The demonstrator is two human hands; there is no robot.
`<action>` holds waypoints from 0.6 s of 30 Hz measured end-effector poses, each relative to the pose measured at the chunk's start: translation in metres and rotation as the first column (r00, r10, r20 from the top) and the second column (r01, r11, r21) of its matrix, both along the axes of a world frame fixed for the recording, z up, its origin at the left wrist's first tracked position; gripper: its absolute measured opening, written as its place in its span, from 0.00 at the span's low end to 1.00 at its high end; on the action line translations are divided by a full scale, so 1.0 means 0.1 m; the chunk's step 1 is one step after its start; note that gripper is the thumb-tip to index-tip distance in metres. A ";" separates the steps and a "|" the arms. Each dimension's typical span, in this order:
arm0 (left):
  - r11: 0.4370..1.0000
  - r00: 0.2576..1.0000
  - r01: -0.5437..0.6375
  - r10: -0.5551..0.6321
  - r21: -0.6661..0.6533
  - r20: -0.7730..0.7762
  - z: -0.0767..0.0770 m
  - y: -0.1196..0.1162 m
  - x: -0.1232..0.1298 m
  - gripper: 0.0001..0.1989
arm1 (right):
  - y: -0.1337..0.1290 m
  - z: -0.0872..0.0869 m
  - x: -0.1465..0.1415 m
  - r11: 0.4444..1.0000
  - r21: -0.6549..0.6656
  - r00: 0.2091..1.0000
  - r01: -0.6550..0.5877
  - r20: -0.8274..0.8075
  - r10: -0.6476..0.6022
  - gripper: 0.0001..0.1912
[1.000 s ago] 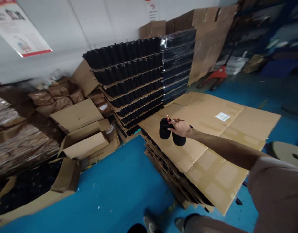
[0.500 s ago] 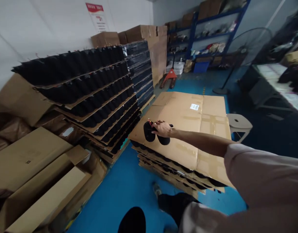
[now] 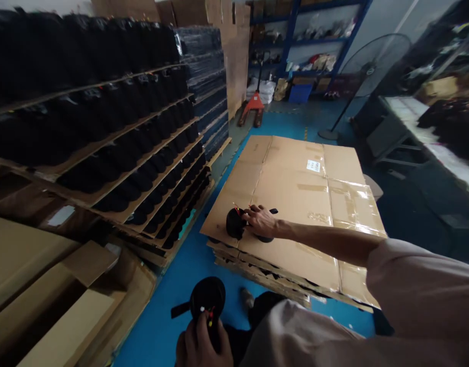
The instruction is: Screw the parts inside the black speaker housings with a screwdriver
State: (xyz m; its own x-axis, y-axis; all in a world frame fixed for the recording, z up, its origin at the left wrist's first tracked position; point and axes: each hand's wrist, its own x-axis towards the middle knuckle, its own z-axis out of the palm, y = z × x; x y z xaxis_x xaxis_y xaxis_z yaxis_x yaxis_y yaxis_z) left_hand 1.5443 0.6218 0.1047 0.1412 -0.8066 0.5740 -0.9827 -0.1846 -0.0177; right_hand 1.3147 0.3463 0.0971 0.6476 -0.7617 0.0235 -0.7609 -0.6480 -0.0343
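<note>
My left hand (image 3: 203, 344) is closed round a black rounded piece (image 3: 208, 295) with a short strap sticking out to its left and red, yellow and white wire ends at the near side. Out over the cardboard sheet (image 3: 291, 199), my right hand (image 3: 261, 221) grips black rounded pieces from above. One black piece (image 3: 233, 224), with red and yellow wires on top, shows left of the fingers. A second dark piece (image 3: 265, 239) is partly covered by the palm, and a strap end juts out behind the hand. Which of the two the fingers hold is partly hidden.
Tiers of black pieces on cardboard sheets (image 3: 115, 132) stand at the left, with a wrapped stack behind. Large open cartons (image 3: 47, 285) lie at lower left. A red pallet jack (image 3: 253, 104), a floor fan (image 3: 367, 71) and a blue shelf (image 3: 291, 41) are further back.
My left hand has come into view at the bottom with its black piece. The view has tilted down and moved closer. My right hand stays at the black pieces on the cardboard.
</note>
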 end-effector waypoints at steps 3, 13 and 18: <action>0.995 0.998 0.051 -0.048 0.083 -0.036 0.05 -0.34 0.17 0.12 | 0.01 -0.08 0.05 1.000 0.011 1.000 0.010 -0.023 -0.010 0.18; 0.863 0.883 0.464 -0.433 0.200 -0.181 -0.02 -1.82 0.90 0.13 | 0.06 -0.07 0.29 0.990 -0.027 0.990 0.139 -0.021 -0.140 0.15; 0.729 0.756 0.653 -0.612 0.205 -0.232 -0.11 -2.58 1.03 0.13 | 0.11 -0.05 0.42 0.970 -0.034 0.970 0.241 -0.024 -0.242 0.16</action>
